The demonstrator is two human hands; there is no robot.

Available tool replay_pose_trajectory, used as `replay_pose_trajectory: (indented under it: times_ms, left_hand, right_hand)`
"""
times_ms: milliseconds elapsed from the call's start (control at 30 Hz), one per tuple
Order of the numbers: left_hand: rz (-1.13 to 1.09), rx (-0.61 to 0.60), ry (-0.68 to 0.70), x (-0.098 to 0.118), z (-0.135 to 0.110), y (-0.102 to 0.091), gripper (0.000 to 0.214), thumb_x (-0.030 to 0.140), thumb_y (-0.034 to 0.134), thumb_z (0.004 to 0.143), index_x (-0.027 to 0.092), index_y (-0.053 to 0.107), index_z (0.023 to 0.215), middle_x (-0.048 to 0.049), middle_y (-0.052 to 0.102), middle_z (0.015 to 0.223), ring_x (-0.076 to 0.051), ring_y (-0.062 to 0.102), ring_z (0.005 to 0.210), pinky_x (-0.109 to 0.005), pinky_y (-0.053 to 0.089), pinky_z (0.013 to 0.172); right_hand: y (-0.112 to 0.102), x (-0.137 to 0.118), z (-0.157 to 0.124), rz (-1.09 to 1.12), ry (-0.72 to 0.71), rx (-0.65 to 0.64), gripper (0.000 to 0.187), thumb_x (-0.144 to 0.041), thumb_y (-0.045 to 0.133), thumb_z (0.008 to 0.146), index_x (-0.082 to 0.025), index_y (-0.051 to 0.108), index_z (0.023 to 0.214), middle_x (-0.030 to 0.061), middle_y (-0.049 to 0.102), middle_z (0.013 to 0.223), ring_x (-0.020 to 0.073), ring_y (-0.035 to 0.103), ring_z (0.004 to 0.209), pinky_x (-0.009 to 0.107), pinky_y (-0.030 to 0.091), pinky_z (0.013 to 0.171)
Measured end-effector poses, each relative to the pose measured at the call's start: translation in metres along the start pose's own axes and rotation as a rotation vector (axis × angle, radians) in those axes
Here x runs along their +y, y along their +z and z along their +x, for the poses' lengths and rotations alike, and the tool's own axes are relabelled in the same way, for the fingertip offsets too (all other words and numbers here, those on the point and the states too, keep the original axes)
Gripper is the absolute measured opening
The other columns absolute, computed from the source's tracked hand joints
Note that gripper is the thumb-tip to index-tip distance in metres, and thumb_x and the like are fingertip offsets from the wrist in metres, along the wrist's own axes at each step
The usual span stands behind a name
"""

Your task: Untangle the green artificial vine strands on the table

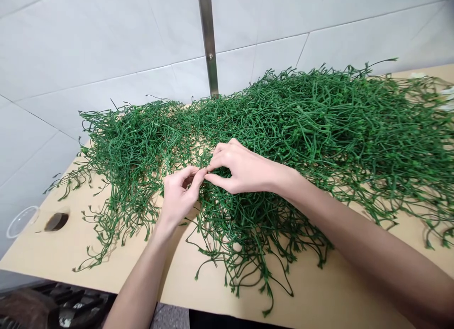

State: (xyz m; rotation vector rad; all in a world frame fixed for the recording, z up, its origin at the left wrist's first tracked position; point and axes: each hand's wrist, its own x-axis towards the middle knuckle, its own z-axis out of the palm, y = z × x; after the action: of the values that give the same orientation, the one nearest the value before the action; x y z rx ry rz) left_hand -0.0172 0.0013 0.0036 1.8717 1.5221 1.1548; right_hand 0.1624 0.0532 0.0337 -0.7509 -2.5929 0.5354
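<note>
My left hand and my right hand meet over the middle of a big heap of thin green plastic-looking stems. Thumb and forefinger are pinched together on each hand, with the tips touching or almost touching. Something tiny seems to sit between them, too small and covered to make out. Stems lie under and around both hands. A dense clump spreads below my right wrist, its small forked ends pointing toward the near table edge.
The heap covers much of a light wooden tabletop. At the left edge stands a clear plastic cup beside a dark round spot. Behind rises a white tiled wall with a metal upright. Whitish pieces lie far right.
</note>
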Motion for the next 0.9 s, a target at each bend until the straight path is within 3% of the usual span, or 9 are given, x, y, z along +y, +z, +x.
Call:
replay_pose_trajectory:
  times_ms: [233,400,533,667,900]
  left_hand:
    - [0.051,-0.038,0.048,0.005,-0.002,0.001,0.028,0.03,0.053,0.09,0.016,0.055,0.066,0.0055,0.043,0.054,-0.007,0.032,0.049,-0.023,0.027,0.049]
    - [-0.044,-0.019,-0.021,0.003,0.0,0.0,0.032,0.034,0.05,0.092,0.018,0.051,0.065,0.005,0.038,0.055,-0.009,0.032,0.05,-0.024,0.026,0.048]
    - [-0.11,0.005,-0.047,0.003,0.002,-0.003,0.032,0.04,0.053,0.091,0.017,0.057,0.069,0.0027,0.05,0.057,-0.01,0.04,0.052,-0.023,0.031,0.049]
    - [-0.136,0.007,-0.031,0.006,0.001,-0.002,0.033,0.042,0.055,0.09,0.017,0.057,0.068,0.0024,0.054,0.056,-0.009,0.043,0.05,-0.023,0.032,0.048]
    - [-0.139,-0.048,-0.04,0.008,0.0,-0.001,0.032,0.038,0.054,0.091,0.017,0.057,0.067,0.0004,0.061,0.059,-0.01,0.048,0.052,-0.023,0.036,0.051]
  right_hand:
    - [0.002,-0.005,0.003,-0.173,0.059,-0.004,0.03,-0.028,0.048,0.089,-0.013,0.07,0.076,0.0097,0.068,0.078,0.0236,0.053,0.09,0.044,0.029,0.091]
    - [0.006,-0.011,0.003,-0.412,-0.033,0.038,0.038,-0.023,0.035,0.093,-0.01,0.068,0.08,0.0142,0.07,0.081,0.0277,0.051,0.093,0.045,0.027,0.083]
    - [-0.001,-0.013,0.002,-0.279,0.021,0.05,0.032,-0.02,0.037,0.091,-0.012,0.068,0.085,0.0104,0.07,0.085,0.0234,0.05,0.089,0.041,0.027,0.083]
    - [-0.005,-0.013,0.002,-0.099,0.073,0.027,0.034,-0.032,0.041,0.092,-0.014,0.07,0.087,0.0094,0.069,0.087,0.0231,0.05,0.092,0.041,0.028,0.086]
    - [0.001,-0.007,0.001,-0.077,0.015,0.003,0.027,-0.024,0.043,0.09,-0.014,0.065,0.077,0.007,0.068,0.08,0.0205,0.05,0.087,0.039,0.027,0.087]
